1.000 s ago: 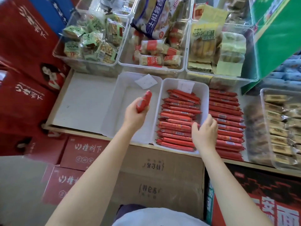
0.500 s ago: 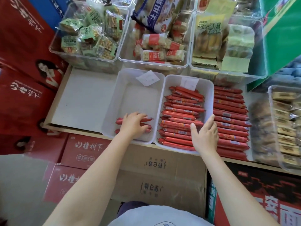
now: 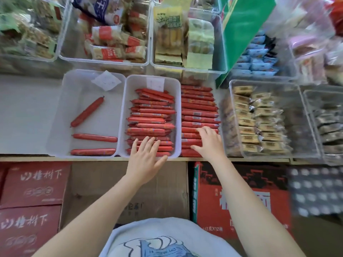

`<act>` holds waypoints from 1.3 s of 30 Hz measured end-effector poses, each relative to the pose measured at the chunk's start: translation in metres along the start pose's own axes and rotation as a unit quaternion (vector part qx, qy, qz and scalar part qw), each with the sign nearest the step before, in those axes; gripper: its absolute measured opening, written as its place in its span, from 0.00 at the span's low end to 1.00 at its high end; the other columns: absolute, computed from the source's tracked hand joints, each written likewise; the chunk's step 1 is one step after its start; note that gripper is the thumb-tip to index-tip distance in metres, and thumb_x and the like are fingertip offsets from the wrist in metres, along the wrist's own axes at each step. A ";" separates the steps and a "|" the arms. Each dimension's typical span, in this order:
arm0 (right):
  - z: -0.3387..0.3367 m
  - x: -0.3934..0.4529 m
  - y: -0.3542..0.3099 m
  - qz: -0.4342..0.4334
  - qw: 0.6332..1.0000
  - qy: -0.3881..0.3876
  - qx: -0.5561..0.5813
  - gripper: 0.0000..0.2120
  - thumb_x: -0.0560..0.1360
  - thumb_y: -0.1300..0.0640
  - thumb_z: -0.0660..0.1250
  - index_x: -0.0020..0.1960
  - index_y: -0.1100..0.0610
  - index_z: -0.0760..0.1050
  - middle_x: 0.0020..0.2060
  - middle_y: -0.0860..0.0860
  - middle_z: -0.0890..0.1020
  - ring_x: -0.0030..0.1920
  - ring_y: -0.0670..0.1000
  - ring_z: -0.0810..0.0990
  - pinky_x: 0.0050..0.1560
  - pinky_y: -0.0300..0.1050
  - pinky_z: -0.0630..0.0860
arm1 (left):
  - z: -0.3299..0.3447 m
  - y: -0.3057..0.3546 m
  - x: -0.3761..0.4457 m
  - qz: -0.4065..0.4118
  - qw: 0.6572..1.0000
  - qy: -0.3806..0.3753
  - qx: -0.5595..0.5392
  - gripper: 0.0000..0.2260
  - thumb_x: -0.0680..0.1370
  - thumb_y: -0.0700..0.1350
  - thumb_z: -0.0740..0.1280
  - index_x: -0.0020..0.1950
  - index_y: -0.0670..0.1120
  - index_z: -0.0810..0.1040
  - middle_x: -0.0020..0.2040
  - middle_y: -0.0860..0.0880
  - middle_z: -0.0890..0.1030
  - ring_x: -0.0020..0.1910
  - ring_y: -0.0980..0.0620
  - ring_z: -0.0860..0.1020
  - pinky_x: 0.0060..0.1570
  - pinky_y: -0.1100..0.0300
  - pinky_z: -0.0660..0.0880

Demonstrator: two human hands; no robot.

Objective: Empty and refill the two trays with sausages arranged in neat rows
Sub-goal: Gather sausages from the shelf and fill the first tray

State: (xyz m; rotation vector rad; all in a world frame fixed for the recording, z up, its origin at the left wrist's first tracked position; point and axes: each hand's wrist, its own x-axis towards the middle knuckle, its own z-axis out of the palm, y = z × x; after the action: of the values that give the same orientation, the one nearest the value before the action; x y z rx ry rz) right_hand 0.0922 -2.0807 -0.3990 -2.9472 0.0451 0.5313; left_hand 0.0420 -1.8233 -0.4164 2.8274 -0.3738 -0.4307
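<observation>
In left tray [image 3: 55,145], now three sausages: two laid in near rows, third [image 3: 86,112] askew farther back; half second ago only near ones there. Refill barely begun. Left hand [image 3: 144,160] moved off left tray onto middle tray [image 3: 178,115], fingers spread flat on near sausages [image 3: 151,125], gripping nothing. Right hand [image 3: 210,143] shifted right onto loose pile [image 3: 198,108] on counter [image 3: 27,112], fingers loose, nothing clamped. Two trays; packed sausages too many to count.

- A small shop's snack display, by its goods.
- Landmark: the full sausage tray [image 3: 177,115].
- Behind it, clear bins of wrapped snacks [image 3: 111,45].
- To its right, a bin of packaged cakes [image 3: 259,119].
- Below it, stock cartons [image 3: 33,184].
</observation>
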 end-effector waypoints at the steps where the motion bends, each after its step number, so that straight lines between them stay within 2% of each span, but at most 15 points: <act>1: 0.003 -0.001 0.003 -0.003 1.000 0.008 -0.016 0.35 0.73 0.44 0.73 0.74 0.52 0.64 0.71 0.52 0.68 0.71 0.55 0.66 0.71 0.55 0.64 | 0.000 0.000 0.000 0.001 1.000 -0.001 0.006 0.34 0.79 0.67 0.45 0.77 0.49 0.67 0.77 0.47 0.67 0.78 0.48 0.60 0.77 0.42 0.47; 7: 0.009 0.008 0.015 0.009 0.998 0.046 -0.031 0.42 0.68 0.43 0.77 0.75 0.54 0.62 0.70 0.54 0.69 0.71 0.56 0.66 0.73 0.54 0.60 | -0.004 0.001 0.001 -0.003 1.000 -0.015 0.008 0.34 0.79 0.67 0.43 0.77 0.50 0.67 0.76 0.48 0.68 0.77 0.48 0.61 0.76 0.45 0.48; 12: -0.001 0.012 0.013 0.020 0.996 0.012 -0.081 0.38 0.67 0.38 0.75 0.68 0.56 0.66 0.64 0.55 0.69 0.66 0.58 0.67 0.66 0.55 0.65 | -0.005 0.002 0.000 -0.010 1.000 -0.002 0.009 0.35 0.78 0.68 0.42 0.77 0.50 0.66 0.76 0.49 0.67 0.77 0.49 0.61 0.77 0.47 0.49; 16: 0.000 0.014 0.017 0.034 0.998 -0.026 -0.054 0.33 0.69 0.38 0.73 0.64 0.56 0.69 0.61 0.55 0.71 0.64 0.58 0.69 0.64 0.55 0.68 | -0.011 0.003 0.002 -0.020 0.999 -0.014 -0.024 0.38 0.75 0.70 0.42 0.77 0.50 0.64 0.77 0.50 0.67 0.77 0.51 0.61 0.77 0.50 0.49; 18: 0.002 0.012 0.017 0.021 0.999 -0.031 -0.031 0.25 0.71 0.40 0.72 0.60 0.55 0.72 0.57 0.54 0.75 0.60 0.57 0.73 0.60 0.54 0.70 | -0.015 0.004 0.003 -0.030 0.997 -0.016 -0.065 0.38 0.75 0.70 0.46 0.78 0.50 0.63 0.76 0.50 0.66 0.76 0.50 0.60 0.77 0.52 0.49; 20: 0.002 0.005 0.016 0.037 0.998 -0.037 0.033 0.18 0.73 0.44 0.71 0.55 0.54 0.72 0.51 0.52 0.79 0.53 0.57 0.79 0.49 0.49 0.74 | -0.021 0.005 0.004 -0.040 0.992 -0.008 -0.116 0.34 0.77 0.68 0.56 0.77 0.50 0.64 0.75 0.50 0.67 0.75 0.50 0.62 0.76 0.53 0.52; 23: -0.007 -0.013 0.011 0.105 0.982 -0.022 0.153 0.14 0.74 0.46 0.70 0.51 0.54 0.71 0.44 0.50 0.80 0.44 0.55 0.80 0.40 0.46 0.73 | -0.035 0.008 0.005 -0.087 0.962 -0.004 -0.258 0.27 0.78 0.59 0.66 0.73 0.50 0.70 0.71 0.51 0.72 0.71 0.52 0.68 0.72 0.52 0.63; 24: -0.014 -0.020 0.007 0.126 0.970 -0.010 0.209 0.13 0.75 0.46 0.70 0.50 0.54 0.72 0.42 0.49 0.80 0.42 0.54 0.79 0.38 0.45 0.72 | -0.041 0.010 0.005 -0.121 0.930 -0.010 -0.347 0.24 0.78 0.58 0.67 0.72 0.51 0.72 0.68 0.53 0.75 0.68 0.55 0.71 0.70 0.53 0.67; 25: -0.022 -0.026 0.000 0.139 0.952 -0.001 0.274 0.11 0.75 0.47 0.70 0.49 0.53 0.72 0.41 0.49 0.80 0.41 0.52 0.79 0.37 0.45 0.71 | -0.049 0.013 0.004 -0.158 0.875 -0.023 -0.457 0.22 0.78 0.57 0.68 0.70 0.51 0.74 0.64 0.55 0.78 0.64 0.57 0.75 0.68 0.53 0.69; 27: -0.040 -0.036 -0.023 0.115 0.917 -0.002 0.382 0.08 0.74 0.49 0.71 0.47 0.51 0.74 0.39 0.47 0.80 0.40 0.49 0.79 0.37 0.43 0.71 | -0.061 0.022 0.002 -0.204 0.721 -0.054 -0.660 0.19 0.78 0.55 0.70 0.65 0.48 0.77 0.58 0.52 0.83 0.57 0.54 0.81 0.66 0.51 0.73; 29: -0.055 -0.040 -0.058 0.052 0.908 -0.039 0.414 0.08 0.73 0.51 0.73 0.48 0.51 0.75 0.40 0.46 0.81 0.40 0.47 0.79 0.39 0.41 0.72 | -0.070 0.031 -0.001 -0.208 0.605 -0.074 -0.765 0.21 0.75 0.56 0.70 0.63 0.46 0.78 0.58 0.47 0.84 0.56 0.50 0.83 0.63 0.51 0.76; 33: -0.073 -0.038 -0.125 -0.100 0.909 -0.137 0.381 0.16 0.71 0.52 0.76 0.56 0.46 0.75 0.48 0.41 0.81 0.48 0.41 0.80 0.50 0.38 0.74 | -0.091 0.024 -0.005 -0.201 0.469 -0.046 -0.859 0.17 0.76 0.52 0.64 0.58 0.43 0.79 0.52 0.42 0.84 0.48 0.46 0.84 0.48 0.51 0.82; 35: -0.073 -0.031 -0.142 -0.138 0.900 -0.136 0.390 0.17 0.72 0.52 0.75 0.60 0.49 0.78 0.52 0.42 0.81 0.53 0.43 0.80 0.56 0.39 0.75 | -0.097 0.003 -0.008 -0.233 0.402 -0.003 -0.885 0.13 0.76 0.48 0.67 0.54 0.40 0.80 0.52 0.39 0.83 0.49 0.42 0.83 0.53 0.45 0.80; 37: -0.066 -0.021 -0.148 -0.103 0.907 -0.065 0.402 0.14 0.75 0.53 0.72 0.60 0.52 0.79 0.54 0.46 0.79 0.57 0.48 0.78 0.62 0.42 0.73 | -0.101 -0.023 -0.013 -0.293 0.362 0.043 -0.884 0.09 0.76 0.44 0.68 0.45 0.40 0.84 0.49 0.39 0.84 0.49 0.44 0.84 0.65 0.43 0.73; 39: -0.047 -0.005 -0.145 -0.015 0.941 0.051 0.335 0.18 0.77 0.55 0.68 0.66 0.57 0.74 0.61 0.54 0.74 0.64 0.54 0.73 0.67 0.47 0.68 | -0.106 -0.050 -0.015 -0.324 0.356 0.084 -0.873 0.17 0.80 0.45 0.66 0.34 0.42 0.86 0.41 0.42 0.86 0.41 0.48 0.85 0.63 0.45 0.74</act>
State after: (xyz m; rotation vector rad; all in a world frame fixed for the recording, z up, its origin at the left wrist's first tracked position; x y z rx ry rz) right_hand 0.1121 -1.9441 -0.3334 -2.2981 0.1577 0.2802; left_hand 0.0725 -1.7494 -0.3290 0.6051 0.8588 -0.2630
